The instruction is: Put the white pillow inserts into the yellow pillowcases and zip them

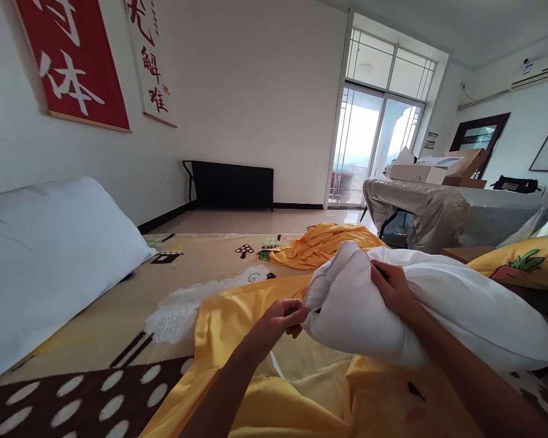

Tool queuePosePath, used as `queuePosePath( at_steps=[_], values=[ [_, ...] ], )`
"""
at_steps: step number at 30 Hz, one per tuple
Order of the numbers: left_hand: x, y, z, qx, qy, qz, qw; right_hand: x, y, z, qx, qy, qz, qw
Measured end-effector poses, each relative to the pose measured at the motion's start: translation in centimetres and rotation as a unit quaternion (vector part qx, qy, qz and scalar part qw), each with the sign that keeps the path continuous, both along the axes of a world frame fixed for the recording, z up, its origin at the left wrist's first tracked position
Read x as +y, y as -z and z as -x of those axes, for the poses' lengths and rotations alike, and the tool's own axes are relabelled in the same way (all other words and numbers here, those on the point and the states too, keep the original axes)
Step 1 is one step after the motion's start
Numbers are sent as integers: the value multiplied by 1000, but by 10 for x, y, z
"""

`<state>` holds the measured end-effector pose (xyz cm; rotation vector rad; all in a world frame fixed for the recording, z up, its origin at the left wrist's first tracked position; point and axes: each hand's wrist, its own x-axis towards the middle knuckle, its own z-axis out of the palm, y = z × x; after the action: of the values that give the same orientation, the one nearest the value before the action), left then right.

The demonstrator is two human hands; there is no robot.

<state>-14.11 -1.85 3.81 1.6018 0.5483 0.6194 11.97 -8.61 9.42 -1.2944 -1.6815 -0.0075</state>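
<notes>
While the yellow cover (283, 401) lies spread at bottom centre, the white pillow (360, 316) right of centre is bare, both grips clamped on it: left hand (290, 317), right hand (391, 287). Covering seems left to do; 1 bare bed pillow (59, 261) sits far left, 1 carrot-print cushion (527, 261) far right.

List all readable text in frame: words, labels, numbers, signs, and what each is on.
"体": red scroll; character above cut off.
"解难": white scroll; character above cut off, small side writing and orange seal unreadable.
Wall notice, air conditioner label: too small to read.
</notes>
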Motion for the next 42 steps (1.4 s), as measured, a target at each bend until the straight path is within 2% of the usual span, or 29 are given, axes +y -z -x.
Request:
queuePosePath(
  at_steps=[6,11,13,19,22,26,29,32,37,42],
  values=[
    [-3,-7,8,-85,-32,65,994,-2,15,2,20,-36,12,999],
    [-1,-5,5,-92,-51,90,990,-12,34,8,-26,-25,8,999],
    [-1,-4,2,-66,-58,67,994,-16,39,8,-32,-17,1,999],
    [-4,-1,2,65,-98,-102,988,-19,42,10,-14,29,-34,999],
    [-5,-4,5,93,-96,-115,984,-17,40,10,-17,40,-62,997],
    [-12,-9,6,165,-46,-84,982,-20,35,11,-30,46,-112,992],
    [-20,-3,-4,166,7,23,986,-26,29,12,-43,57,-155,985],
    [-26,8,-20,106,11,117,987,-32,24,12,-65,60,-180,980],
    [-27,14,-27,66,-22,89,994,-36,20,10,-105,51,-202,972],
    [-30,15,-26,49,13,78,996,-36,14,8,-141,40,-222,964]
  ],
)
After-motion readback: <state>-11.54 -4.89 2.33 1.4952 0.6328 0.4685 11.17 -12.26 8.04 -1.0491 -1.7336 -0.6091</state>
